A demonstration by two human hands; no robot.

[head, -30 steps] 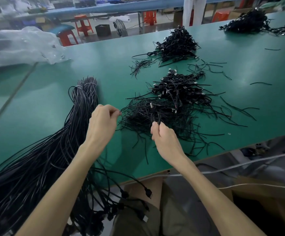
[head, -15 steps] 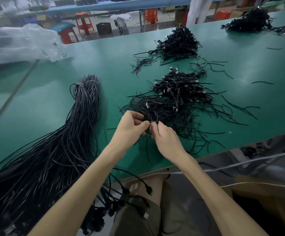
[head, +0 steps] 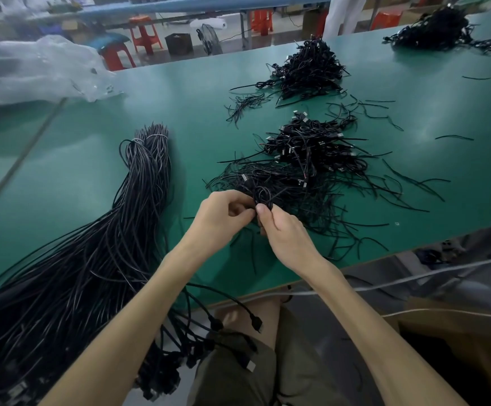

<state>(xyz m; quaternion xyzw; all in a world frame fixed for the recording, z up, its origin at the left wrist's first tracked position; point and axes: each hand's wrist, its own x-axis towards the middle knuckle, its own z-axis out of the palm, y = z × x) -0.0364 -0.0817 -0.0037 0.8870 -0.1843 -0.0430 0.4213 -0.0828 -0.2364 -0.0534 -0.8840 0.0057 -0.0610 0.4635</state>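
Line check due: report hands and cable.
Left hand, right hand pinching small coiled black cable. Cable at near edge of loose black wire pile. Nothing blocking.

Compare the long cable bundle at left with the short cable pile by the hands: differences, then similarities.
The long bundle runs in near-parallel strands, banded at one end; the short pile is a loose tangle. The long bundle hangs over the table edge; the short pile lies on it. The left hand and right hand pinch a coiled cable at the short pile; neither hand holds the long bundle. Both are black.

The left hand (head: 219,218) has joined the right hand (head: 286,234) (fingertips touching) on the coiled cable (head: 263,194).
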